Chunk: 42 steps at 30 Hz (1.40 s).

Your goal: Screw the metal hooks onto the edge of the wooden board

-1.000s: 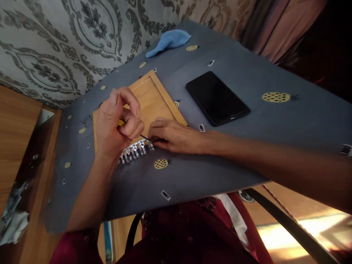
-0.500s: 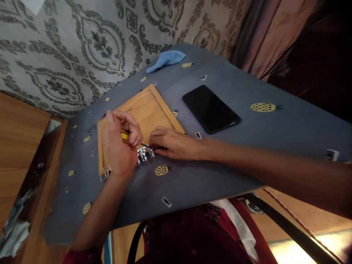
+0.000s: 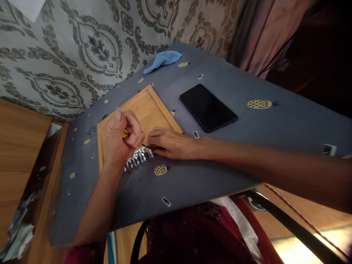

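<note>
Head view: thin-shafted tool (image 3: 125,133) with yellow on the handle, in left hand (image 3: 123,134); fingers curled around the handle, narrow grip. Long axis slants left to right, slightly down; dark shaft tip points at the right end of the metal clips (image 3: 142,155), beside the right hand (image 3: 170,143). Right hand low on the board edge, fingers bunched; fingertips partly hidden, cannot tell if closed on anything. Wooden board (image 3: 154,113) lies flat under both hands, raised rim, turned askew; clip row runs along its near edge, lower left to upper right, curved ends toward the person.

Surface: grey table cover (image 3: 203,176), yellow pineapple prints, small label prints. Black phone (image 3: 208,108) flat, right of board, long axis upper left to lower right. Blue cloth (image 3: 163,60) crumpled near far corner.

Room: ornate patterned wall covering (image 3: 99,47) behind, pink curtain (image 3: 277,29) upper right, wooden cabinet (image 3: 22,139) left, bright light patch on floor (image 3: 302,220) lower right.
</note>
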### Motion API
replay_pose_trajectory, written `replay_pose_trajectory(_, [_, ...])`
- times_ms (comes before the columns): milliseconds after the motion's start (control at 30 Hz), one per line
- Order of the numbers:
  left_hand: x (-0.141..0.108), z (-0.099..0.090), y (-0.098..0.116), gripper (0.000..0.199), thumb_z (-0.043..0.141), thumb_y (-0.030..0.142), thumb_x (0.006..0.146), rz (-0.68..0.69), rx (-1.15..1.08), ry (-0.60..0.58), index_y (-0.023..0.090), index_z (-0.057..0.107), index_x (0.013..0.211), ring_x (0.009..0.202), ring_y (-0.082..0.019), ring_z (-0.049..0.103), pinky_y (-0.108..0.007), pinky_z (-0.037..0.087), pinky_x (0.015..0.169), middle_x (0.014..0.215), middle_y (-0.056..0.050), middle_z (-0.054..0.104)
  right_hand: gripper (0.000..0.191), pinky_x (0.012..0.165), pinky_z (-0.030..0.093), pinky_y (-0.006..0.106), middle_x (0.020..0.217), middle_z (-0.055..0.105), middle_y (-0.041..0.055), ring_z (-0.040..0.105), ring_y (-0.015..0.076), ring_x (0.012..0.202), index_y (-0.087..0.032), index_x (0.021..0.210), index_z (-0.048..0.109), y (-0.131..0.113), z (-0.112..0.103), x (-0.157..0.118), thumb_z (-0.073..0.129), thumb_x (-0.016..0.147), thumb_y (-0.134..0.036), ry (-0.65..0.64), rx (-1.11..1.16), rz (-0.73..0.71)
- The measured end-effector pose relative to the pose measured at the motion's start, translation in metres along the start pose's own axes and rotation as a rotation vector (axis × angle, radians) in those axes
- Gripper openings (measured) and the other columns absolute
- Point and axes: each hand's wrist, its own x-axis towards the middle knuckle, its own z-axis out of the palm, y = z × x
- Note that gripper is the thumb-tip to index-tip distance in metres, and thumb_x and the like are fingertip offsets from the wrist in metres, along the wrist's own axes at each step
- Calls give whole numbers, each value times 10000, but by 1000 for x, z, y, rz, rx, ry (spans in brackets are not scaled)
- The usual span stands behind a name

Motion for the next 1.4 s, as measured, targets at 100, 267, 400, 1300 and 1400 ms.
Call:
replay_pose_trajectory(100, [-2,-1,1,519,580,548,910,10,16,12,166,541,560,343,-25,33,-185,118,341,415,102,131,85,880,438,340,923,600,81,529,211,959,-135,870,601,0,-1,0,581,894,-56,-10,-10,10])
replay_pose_trajectory(267, [-5,2,16,517,483,490,979,87,-4,201,173,528,574,347,-39,65,-191,158,348,426,89,129,108,873,428,327,920,588,71,525,201,938,-143,870,590,-1,-3,-1,566,893,-40,-16,4,0])
replay_pose_trajectory(400, [-9,6,26,542,396,426,1020,99,27,299,178,520,555,349,-48,51,-206,136,343,420,82,127,120,871,423,323,921,580,66,522,199,941,-150,865,581,-2,-3,0,560,889,-34,-6,22,6])
replay_pose_trajectory(1300, [-15,2,1,361,537,445,961,112,22,190,176,628,738,345,-44,147,-190,182,368,417,82,227,113,839,416,326,914,576,69,515,202,920,-153,854,578,-1,-2,0,564,883,-44,-12,17,12])
replay_pose_trajectory(1400, [-16,4,4,332,587,525,913,95,103,312,198,643,884,425,-89,374,-222,346,446,496,44,439,112,856,414,332,920,589,70,521,204,934,-150,871,587,0,-1,0,565,884,-41,-7,20,3])
